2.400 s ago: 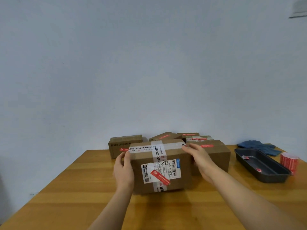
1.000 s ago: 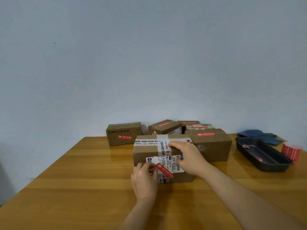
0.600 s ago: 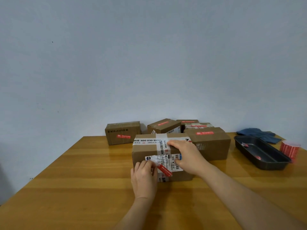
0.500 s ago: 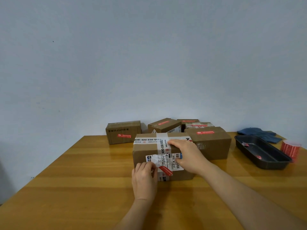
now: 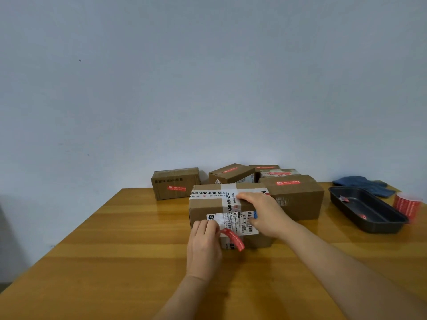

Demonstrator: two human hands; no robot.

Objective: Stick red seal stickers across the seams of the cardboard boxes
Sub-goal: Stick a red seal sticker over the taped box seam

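I have the front box standing near the middle of the tabletop, label side toward me. My right hand lies over its top front edge, fingers curled onto the taped lid and palm against the face; I judge that is there to keep the box from sliding while the other hand works. My left hand sits low on the front face, fingertips pinching the near end of a red sticker that runs slantwise below the white label. The sticker's upper end looks curled off the cardboard, so I take it as not yet pressed flat.

Behind stand the other boxes, close together, each with a red strip; the one on the right touches or nearly touches my box. To the right, well apart, a black tray and the sticker roll sit near the tabletop's edge. The left and near parts of the tabletop give room to turn the box.
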